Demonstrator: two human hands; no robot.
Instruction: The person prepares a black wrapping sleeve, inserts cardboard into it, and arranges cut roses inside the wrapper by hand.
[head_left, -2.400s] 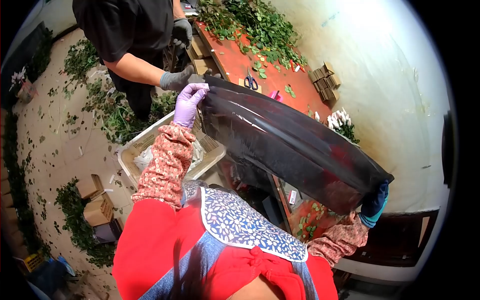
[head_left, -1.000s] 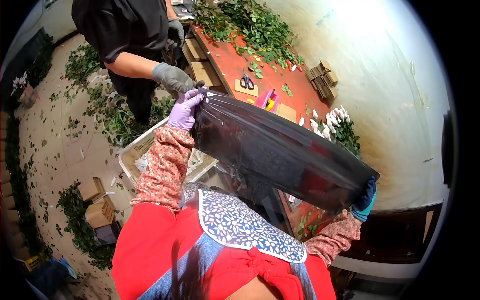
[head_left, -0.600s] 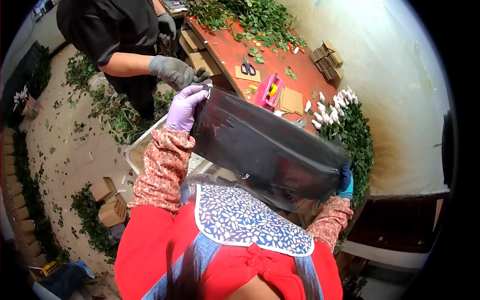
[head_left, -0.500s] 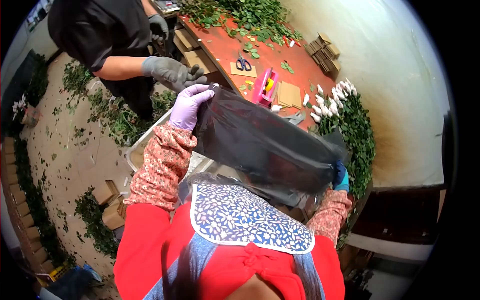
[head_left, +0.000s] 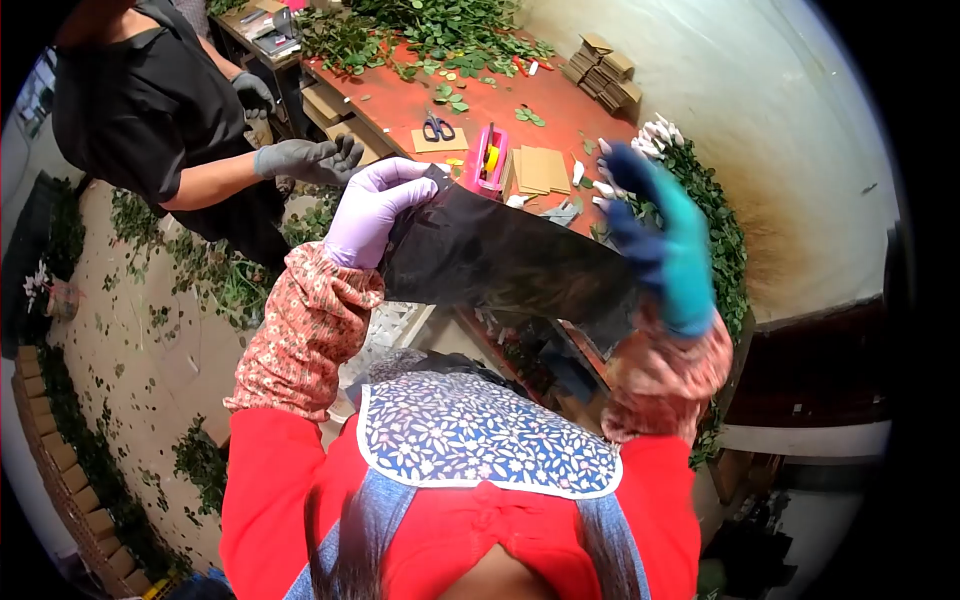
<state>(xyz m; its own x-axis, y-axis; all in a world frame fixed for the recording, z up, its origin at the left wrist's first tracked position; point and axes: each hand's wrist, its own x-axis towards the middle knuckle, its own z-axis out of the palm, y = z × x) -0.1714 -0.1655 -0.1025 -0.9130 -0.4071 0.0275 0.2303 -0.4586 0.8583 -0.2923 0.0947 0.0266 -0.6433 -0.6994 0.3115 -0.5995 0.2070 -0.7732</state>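
A black plastic bag or sheet (head_left: 500, 250) stretches across in front of my chest. My left hand (head_left: 372, 210), in a lavender glove, pinches its upper left corner. My right hand (head_left: 665, 235), in a teal glove with navy fingers, is blurred by motion above the plastic's right end; its fingers look spread apart and do not seem to grip it. Beyond the plastic, a pink tape dispenser (head_left: 488, 165) with yellow tape stands on the red table (head_left: 390, 110). White-wrapped flower heads (head_left: 655, 135) on leafy stems lie behind my right hand.
A co-worker's gray-gloved hand (head_left: 310, 160) is just left of my left hand. Scissors (head_left: 437, 127) and cardboard pieces (head_left: 541, 170) lie on the table, with stacked cardboard (head_left: 602, 75) by the wall. Cut greenery (head_left: 440, 35) covers the far end; leaves litter the floor (head_left: 130, 340).
My right hand has let go of the plastic's right end and risen. The plastic looks narrower now, its right end lower than the hand. The co-worker has shifted left in view.
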